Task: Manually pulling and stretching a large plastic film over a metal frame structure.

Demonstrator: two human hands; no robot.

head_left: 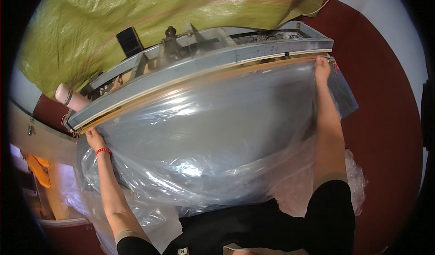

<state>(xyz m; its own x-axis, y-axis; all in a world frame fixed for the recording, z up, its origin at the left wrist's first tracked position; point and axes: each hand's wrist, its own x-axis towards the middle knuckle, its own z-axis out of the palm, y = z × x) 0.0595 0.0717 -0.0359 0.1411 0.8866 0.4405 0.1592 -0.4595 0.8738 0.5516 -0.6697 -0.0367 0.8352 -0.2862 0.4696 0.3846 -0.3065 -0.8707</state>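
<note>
Between left hand (94, 139) and right hand (322, 70): broad, clear plastic film (204, 114).
Both grip its far corners, near a grey metal frame (199, 61).

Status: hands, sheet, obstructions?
Left hand, right hand closed on upper corners of clear plastic sheet. Sheet spread between them, wrinkled below. Pink bottle, phone by metal frame, clear of hands.

You wear a black top (247, 225) — short sleeves (333, 205) ending in tan cuffs (329, 179), a tan neckline (234, 247), a small pale patch (183, 251) with a dark mark — and a red beaded bracelet (103, 150) circles your left wrist (99, 146).
</note>
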